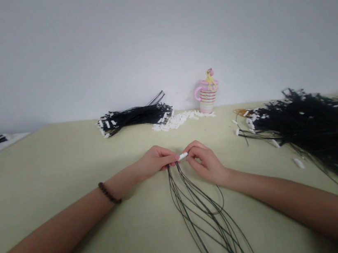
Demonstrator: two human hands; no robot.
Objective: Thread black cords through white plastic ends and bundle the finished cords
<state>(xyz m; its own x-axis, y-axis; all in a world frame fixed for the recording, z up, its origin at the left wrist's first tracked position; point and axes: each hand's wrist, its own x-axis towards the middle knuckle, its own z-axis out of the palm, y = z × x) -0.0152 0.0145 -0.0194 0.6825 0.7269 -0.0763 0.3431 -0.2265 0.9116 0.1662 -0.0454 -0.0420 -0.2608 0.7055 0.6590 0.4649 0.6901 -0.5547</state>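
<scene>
Several thin black cables (195,206) hang from my left hand (161,159), which is closed on their upper ends. They spread down over the table toward me. A small white connector (182,156) bridges the gap between both hands. Its left end meets my left thumb, and the fingertips of my right hand (206,162) pinch its right end. How the connector joins the cables is hidden by my fingers. A dark beaded bracelet (109,193) circles my left wrist.
On the pale green table (109,242), a bundle of black cables (135,117) lies at the back beside loose white pieces (177,120). A striped pink cup (208,96) stands behind those. At right is a large cable heap (322,131), with a white piece (299,163) near it.
</scene>
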